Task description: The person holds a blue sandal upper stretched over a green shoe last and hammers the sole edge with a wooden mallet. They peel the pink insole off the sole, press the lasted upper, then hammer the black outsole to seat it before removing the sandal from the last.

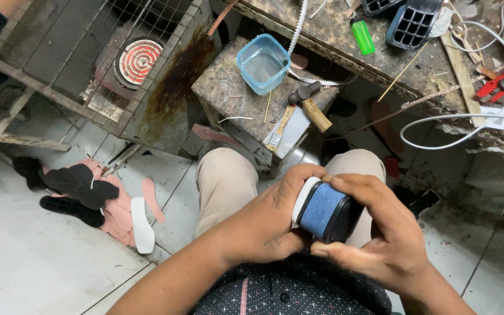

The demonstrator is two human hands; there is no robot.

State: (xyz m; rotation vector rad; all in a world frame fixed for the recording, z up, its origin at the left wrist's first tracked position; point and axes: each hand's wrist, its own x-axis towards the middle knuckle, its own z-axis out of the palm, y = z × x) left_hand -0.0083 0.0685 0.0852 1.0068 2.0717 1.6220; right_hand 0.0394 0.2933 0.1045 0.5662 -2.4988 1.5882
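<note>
The shoe sits between both hands, low and just right of centre in the view, above the lap; it shows a blue denim back, a white sole edge on its left side and a black inner part on its right. The left hand is closed on it from the left, thumb lying over the top along the white sole, fingers hidden behind; the right hand is closed on it from the right, fingers curled over the black part from the far side and the thumb pressed below, near the body. So the shoe lies squarely between the two grips, equally close to each; its long axis seems to run from near left to far right, though most of its length is hidden by the right hand.

Farther off, on a stained small bench, stand a blue plastic tub and a hammer, well apart from the hands; a brush lies beside the hammer; flat pink and black sole cut-outs lie on the tiled floor at the left.
</note>
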